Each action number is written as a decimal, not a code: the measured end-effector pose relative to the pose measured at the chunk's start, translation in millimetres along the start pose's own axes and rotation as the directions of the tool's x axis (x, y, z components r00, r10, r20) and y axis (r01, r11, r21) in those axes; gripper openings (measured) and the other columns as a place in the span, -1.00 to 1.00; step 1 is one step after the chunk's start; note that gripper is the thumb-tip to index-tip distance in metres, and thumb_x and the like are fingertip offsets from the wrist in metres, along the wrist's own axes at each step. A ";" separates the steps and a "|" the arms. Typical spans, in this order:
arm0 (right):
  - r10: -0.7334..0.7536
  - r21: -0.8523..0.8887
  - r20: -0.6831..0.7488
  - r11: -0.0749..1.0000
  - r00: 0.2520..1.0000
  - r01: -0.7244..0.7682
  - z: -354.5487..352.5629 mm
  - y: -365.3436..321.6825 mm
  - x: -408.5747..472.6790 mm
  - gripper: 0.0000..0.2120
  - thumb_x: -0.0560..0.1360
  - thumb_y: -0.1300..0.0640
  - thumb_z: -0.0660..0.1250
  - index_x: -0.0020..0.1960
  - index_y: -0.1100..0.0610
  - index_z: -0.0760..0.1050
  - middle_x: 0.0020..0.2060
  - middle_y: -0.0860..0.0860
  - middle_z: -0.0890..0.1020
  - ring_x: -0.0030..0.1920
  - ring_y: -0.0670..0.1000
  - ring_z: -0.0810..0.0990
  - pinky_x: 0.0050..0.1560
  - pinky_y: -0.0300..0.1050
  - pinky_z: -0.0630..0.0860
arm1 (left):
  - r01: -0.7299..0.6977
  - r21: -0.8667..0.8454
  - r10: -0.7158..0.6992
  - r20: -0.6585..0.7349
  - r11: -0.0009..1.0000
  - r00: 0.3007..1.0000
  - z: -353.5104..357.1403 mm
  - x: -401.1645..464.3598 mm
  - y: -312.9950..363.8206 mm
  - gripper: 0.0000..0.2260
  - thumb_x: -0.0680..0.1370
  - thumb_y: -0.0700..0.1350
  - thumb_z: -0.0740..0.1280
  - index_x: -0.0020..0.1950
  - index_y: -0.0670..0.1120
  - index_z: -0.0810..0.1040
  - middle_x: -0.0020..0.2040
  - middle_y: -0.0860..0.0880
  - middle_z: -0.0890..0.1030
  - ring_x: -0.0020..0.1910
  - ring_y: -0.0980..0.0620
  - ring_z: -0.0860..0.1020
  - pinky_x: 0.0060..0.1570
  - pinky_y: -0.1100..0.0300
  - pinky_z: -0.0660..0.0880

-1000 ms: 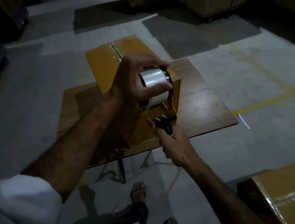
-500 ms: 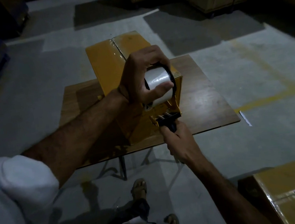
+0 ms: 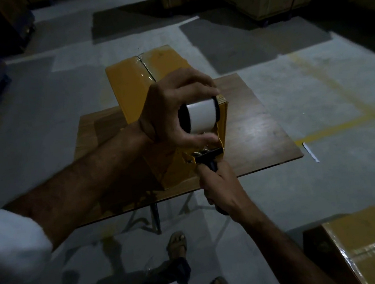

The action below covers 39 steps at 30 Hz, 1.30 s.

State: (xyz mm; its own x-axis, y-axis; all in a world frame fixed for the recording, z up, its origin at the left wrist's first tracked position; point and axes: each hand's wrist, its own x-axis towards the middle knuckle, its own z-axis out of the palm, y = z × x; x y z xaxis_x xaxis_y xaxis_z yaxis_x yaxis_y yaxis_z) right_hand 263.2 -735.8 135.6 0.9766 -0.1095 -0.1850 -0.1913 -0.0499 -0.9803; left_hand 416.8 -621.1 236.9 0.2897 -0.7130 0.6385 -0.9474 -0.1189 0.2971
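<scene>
My left hand (image 3: 168, 111) curls around the tape roll (image 3: 201, 116) on the dispenser; my right hand (image 3: 222, 184) grips its black handle (image 3: 213, 165), pressed against the near end of the yellow box (image 3: 141, 81) on the wooden table (image 3: 258, 133)

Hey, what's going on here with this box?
A person is taping a yellow cardboard box on a small wooden table. The left hand grips the roll of tape on a dispenser, and the right hand holds its black handle. The dispenser's front edge is against the near end of the box. A second box sits on the floor nearby.
</scene>
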 end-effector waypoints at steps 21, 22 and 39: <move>0.035 -0.025 -0.049 0.999 0.998 -0.036 -4.7 -0.8 4.2 -0.73 0.66 0.04 0.26 -0.21 0.04 0.38 -0.46 -0.11 0.38 -0.47 -0.08 0.33 -0.41 -0.13 0.31 | -0.220 0.273 0.236 -0.030 0.937 0.971 15.9 32.0 -2.7 -0.45 0.54 0.30 0.35 -0.15 -0.23 0.63 -0.23 -0.16 0.59 -0.28 -0.13 0.54 -0.33 -0.03 0.49; 0.029 -0.029 -0.052 0.999 0.998 -0.030 -5.0 -0.5 4.6 -0.72 0.66 0.05 0.26 -0.21 0.04 0.37 -0.45 -0.09 0.38 -0.47 -0.06 0.34 -0.40 -0.12 0.31 | -0.214 0.266 0.227 -0.017 0.940 0.974 16.6 33.7 -1.8 -0.45 0.53 0.30 0.36 -0.15 -0.23 0.63 -0.23 -0.16 0.58 -0.28 -0.12 0.53 -0.32 -0.02 0.48; -0.009 0.011 -0.051 1.000 0.999 0.010 -6.5 5.7 -6.4 -0.76 0.66 0.08 0.26 -0.16 0.11 0.37 -0.33 0.09 0.36 -0.40 -0.01 0.32 -0.29 0.01 0.30 | 0.622 -0.734 -0.959 0.262 -0.273 -0.112 73.7 -108.5 57.5 -0.84 0.68 -0.13 0.30 0.16 -0.14 0.63 0.07 -0.14 0.71 0.08 -0.10 0.68 0.13 -0.04 0.62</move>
State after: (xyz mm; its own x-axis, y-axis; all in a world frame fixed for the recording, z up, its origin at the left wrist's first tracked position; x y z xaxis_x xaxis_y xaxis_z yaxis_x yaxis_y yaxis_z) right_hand 255.2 -741.9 131.6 0.9719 -0.1599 -0.1725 -0.1809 -0.0397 -0.9827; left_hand 320.9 -601.5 132.4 0.8400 0.0130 -0.5424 0.5389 0.0963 0.8368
